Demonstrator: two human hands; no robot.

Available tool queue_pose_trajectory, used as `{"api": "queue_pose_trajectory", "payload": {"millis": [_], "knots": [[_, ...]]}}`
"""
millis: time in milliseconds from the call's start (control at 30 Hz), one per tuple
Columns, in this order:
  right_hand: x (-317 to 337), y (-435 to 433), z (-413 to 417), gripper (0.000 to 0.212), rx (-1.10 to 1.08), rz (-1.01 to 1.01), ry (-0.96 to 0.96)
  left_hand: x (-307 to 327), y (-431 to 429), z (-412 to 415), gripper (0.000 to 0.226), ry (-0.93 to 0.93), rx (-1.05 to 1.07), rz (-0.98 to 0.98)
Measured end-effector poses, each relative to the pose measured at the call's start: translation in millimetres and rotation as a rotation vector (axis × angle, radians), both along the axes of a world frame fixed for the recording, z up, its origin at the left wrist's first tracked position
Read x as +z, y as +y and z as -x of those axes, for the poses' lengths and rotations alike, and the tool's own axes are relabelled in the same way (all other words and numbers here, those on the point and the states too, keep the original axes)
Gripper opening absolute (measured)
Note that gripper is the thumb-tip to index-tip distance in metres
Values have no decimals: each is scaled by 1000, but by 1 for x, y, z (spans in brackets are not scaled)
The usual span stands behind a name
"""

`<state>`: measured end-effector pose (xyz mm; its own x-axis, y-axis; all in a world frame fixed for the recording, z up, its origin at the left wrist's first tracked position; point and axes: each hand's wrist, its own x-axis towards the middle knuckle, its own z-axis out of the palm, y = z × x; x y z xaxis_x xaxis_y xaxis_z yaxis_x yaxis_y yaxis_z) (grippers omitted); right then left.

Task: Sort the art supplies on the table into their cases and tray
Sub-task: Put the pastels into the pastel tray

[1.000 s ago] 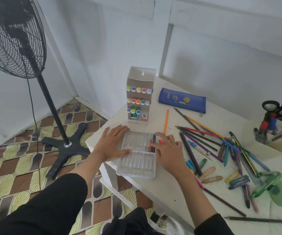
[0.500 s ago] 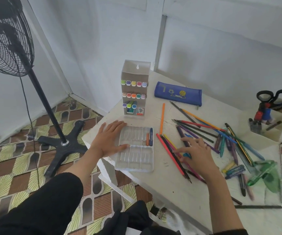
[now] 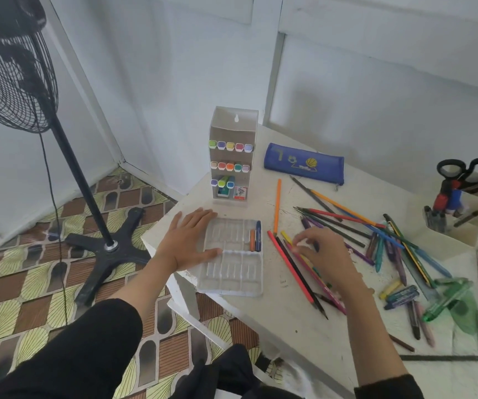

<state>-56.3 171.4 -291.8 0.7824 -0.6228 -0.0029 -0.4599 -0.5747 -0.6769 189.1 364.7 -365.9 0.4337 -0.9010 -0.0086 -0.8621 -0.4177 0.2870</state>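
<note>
Here the right hand (image 3: 322, 254) pinches a yellow pencil (image 3: 288, 239) — tip toward the fan — left hand (image 3: 187, 240) flat, spread on the tray (image 3: 232, 283).

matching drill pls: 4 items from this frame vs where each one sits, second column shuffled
Items:
1. left hand
2. blue pencil case
3. scissors
4. marker rack

Places:
A. upright in the beige holder, far right
B. flat on the clear tray
C. standing behind the tray
D. lying flat at the table's far edge

Pairs: 1-B, 2-D, 3-A, 4-C
</note>
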Motion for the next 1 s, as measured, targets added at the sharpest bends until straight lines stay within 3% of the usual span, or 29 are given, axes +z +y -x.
{"api": "queue_pose_trajectory", "payload": {"millis": [167,433,633,733,900,1000], "knots": [[4,12,-59,10,-43,-87,-136,2,0,-1,95,5,0,-7],[-28,19,-105,9,-126,137,61,1,0,-3,97,8,-3,-9],[-39,23,-108,11,-206,135,29,-1,0,-5,97,9,-4,0],[-42,26,-108,9,-155,255,51,0,0,-4,97,14,-8,6],[-47,31,-99,17,-61,677,108,0,0,-3,96,16,-6,2],[-52,34,-90,19,-14,819,94,-1,1,-3,96,10,-10,2]]}}
